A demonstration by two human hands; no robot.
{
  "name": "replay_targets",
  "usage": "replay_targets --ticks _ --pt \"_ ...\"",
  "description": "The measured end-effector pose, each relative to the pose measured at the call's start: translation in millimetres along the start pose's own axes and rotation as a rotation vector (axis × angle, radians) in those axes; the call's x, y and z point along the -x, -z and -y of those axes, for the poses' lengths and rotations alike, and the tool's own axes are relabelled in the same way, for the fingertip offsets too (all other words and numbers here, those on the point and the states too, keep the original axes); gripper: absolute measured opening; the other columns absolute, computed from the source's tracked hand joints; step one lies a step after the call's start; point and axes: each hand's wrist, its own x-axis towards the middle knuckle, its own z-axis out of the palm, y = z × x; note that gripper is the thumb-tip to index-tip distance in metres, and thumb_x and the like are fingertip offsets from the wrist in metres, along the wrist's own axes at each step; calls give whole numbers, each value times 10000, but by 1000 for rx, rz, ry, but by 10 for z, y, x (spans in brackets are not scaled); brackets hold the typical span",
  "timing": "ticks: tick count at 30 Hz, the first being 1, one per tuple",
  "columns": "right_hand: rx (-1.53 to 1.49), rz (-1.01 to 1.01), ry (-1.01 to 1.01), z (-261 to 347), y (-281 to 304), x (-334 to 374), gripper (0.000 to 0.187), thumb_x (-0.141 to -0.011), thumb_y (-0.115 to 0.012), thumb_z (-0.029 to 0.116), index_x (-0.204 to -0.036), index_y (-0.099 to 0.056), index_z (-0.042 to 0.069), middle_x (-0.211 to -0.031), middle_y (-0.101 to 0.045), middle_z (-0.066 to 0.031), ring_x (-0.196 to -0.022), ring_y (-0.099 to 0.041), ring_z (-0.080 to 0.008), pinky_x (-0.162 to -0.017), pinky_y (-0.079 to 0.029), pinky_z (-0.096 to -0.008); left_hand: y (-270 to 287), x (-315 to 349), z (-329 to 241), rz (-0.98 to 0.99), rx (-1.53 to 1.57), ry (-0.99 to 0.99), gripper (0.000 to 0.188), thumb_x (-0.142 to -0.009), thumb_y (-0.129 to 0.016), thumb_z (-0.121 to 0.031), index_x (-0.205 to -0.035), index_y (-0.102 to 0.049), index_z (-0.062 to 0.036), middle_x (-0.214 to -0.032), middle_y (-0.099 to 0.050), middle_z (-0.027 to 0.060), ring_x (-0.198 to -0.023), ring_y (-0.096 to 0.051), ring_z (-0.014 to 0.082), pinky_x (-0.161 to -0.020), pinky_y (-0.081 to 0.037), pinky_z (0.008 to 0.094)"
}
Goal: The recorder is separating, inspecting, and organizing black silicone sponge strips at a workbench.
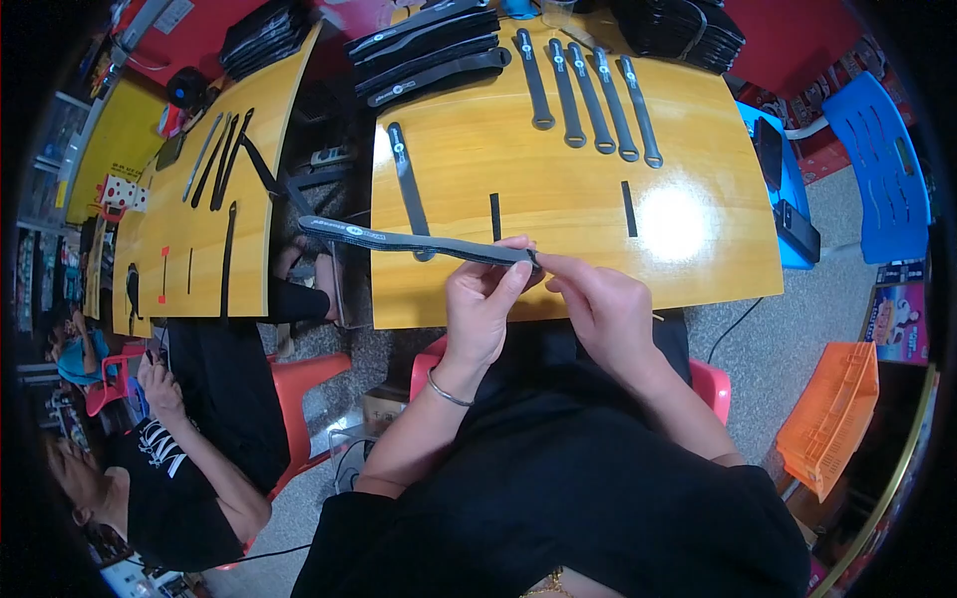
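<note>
Just past the near edge of the wooden table, I hold up a thin bundle of grey straps [379, 237] with rounded ends, its free end reaching to the left. My left hand [481, 299] pinches the bundle close to its right end, thumb on top. At that end, the curled fingers of my right hand [606, 307] press against the tip; exactly what they grip is partly hidden. A single grey strap [407, 184] lies beyond my left hand. Two short black strips, a left one [494, 214] and a right one [629, 209], are on the tabletop.
Several grey straps [563, 92] lie in a row at the table's [449, 140] back, beside stacked black and grey straps [429, 60] and a tied black bundle [688, 30]. A blue chair [867, 159] and orange crate [832, 419] stand right. A person [189, 439] sits left at another table [249, 199].
</note>
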Motion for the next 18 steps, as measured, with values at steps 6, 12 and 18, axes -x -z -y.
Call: replay_targets --ticks 6,12,18 --pt "-328 56 -194 -7 -34 9 229 -828 -596 43 -1054 -619 75 -791 -664 -137 -709 -673 -237 -589 -504 -289 19 -3 -2 23 -44 -2 261 -851 -607 -1 -1111 -589 17 -1024 -629 94 -891 -619 135 -830 -506 265" --pt "-327 30 -173 -39 -84 4 232 -845 -570 23 -1068 -617 66 -846 -672 -130 -748 -684 -206 -623 -514 -279 15 -2 29 4 -39 -6 258 -861 -597 -11 -1117 -583 22 -1029 -629 94 -894 -619 136 -828 -514 275" --pt "-346 41 -181 -52 -133 9 221 -848 -558 -4 -1054 -624 46 -829 -672 -116 -740 -679 -181 -621 -503 -255 -28 -9 7 -63 -30 -11 187 -866 -596 -23 -1046 -589 28 -1030 -629 119 -900 -621 148 -831 -523 293"
